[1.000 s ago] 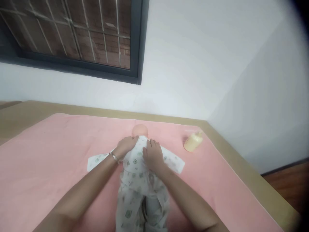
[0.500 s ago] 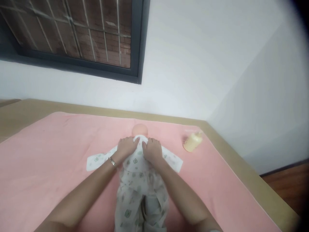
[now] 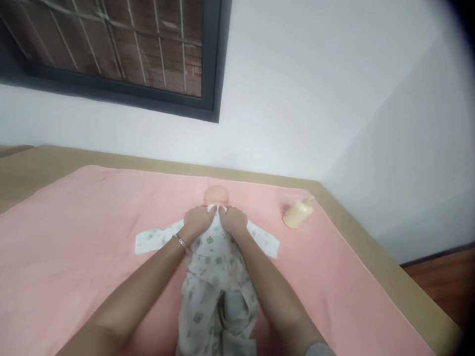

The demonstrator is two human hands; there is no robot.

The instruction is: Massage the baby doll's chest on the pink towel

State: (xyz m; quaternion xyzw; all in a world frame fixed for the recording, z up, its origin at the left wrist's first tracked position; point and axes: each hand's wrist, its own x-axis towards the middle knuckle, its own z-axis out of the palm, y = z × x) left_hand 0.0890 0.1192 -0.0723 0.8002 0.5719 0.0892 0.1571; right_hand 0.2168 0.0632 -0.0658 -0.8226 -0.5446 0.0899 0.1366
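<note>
A baby doll lies on a pink mat, its head away from me. It wears a white patterned baby outfit with long sleeves spread to both sides and loose trouser legs toward me. My left hand is closed on the fabric at the collar, thumb near the middle. My right hand grips the collar on the other side, the two thumbs close together just below the doll's head. A bracelet circles my left wrist. The doll's face and arms cannot be made out.
A pale yellow bottle lies tilted on the mat to the right of the doll. A tan border runs around the mat. Beyond it rise a white wall and a dark-framed barred window.
My hands have drawn closer together at the collar, with both thumbs now nearly meeting. The view has tilted slightly upward in the frame. The bottle and sleeves stay in place.
</note>
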